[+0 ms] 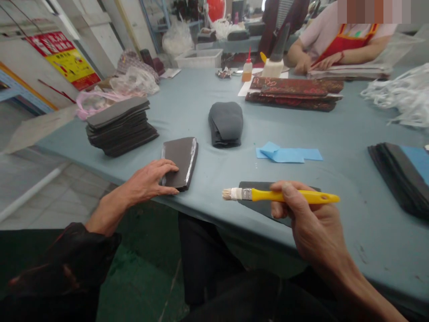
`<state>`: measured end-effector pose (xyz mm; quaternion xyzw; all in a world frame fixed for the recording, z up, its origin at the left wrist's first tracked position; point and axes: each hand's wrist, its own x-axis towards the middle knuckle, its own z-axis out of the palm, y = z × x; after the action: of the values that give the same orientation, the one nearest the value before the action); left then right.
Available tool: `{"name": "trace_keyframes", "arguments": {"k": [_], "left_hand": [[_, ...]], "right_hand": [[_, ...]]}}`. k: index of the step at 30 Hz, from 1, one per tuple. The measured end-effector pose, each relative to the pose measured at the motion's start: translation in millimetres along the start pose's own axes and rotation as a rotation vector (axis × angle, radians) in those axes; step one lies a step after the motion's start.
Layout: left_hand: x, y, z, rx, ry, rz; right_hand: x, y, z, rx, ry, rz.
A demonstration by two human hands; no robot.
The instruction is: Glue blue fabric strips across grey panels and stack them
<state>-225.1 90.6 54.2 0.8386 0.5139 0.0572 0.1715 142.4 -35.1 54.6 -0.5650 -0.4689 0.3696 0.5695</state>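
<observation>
My right hand (301, 201) is closed around the yellow handle of a paintbrush (315, 197). White stuff coats the bristles, which point left above the table's near edge. Beneath the brush lies a flat dark grey piece (250, 201), partly covered by the hand. My left hand (156, 179) rests on a small stack of dark grey sheets (179, 156), fingers on top and thumb along the near side, spread apart. White paste streaks run along the stack's left and right edges. Just beyond sits a folded dark grey bundle (226, 123).
A tall stack of dark pieces (120, 127) stands left; another dark stack (395, 179) lies right. Blue strips (291, 154) lie mid-table. Farther back are patterned brown bundles (295, 94), a glue bottle (247, 69) and a white tub (273, 67). A person in a red apron (348, 44) works opposite.
</observation>
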Motion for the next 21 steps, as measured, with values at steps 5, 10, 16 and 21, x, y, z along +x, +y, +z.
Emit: {"name": "trace_keyframes", "arguments": {"k": [5, 10, 16, 21], "left_hand": [[3.7, -1.5, -7.9, -0.028, -0.025, 0.006], [0.6, -1.4, -10.2, -0.034, -0.021, -0.005], [-4.9, 6.2, 0.5, 0.093, 0.029, -0.022], [-0.3, 30.7, 8.1, 0.286, 0.167, -0.121]], "right_hand": [[-1.1, 4.0, -4.1, 0.015, 0.012, 0.015], [-2.6, 14.0, -2.9, -0.007, 0.016, 0.069], [-2.7, 17.5, 1.8, 0.016, 0.041, 0.088], [-7.1, 6.9, -5.2, 0.092, 0.106, -0.012]]}}
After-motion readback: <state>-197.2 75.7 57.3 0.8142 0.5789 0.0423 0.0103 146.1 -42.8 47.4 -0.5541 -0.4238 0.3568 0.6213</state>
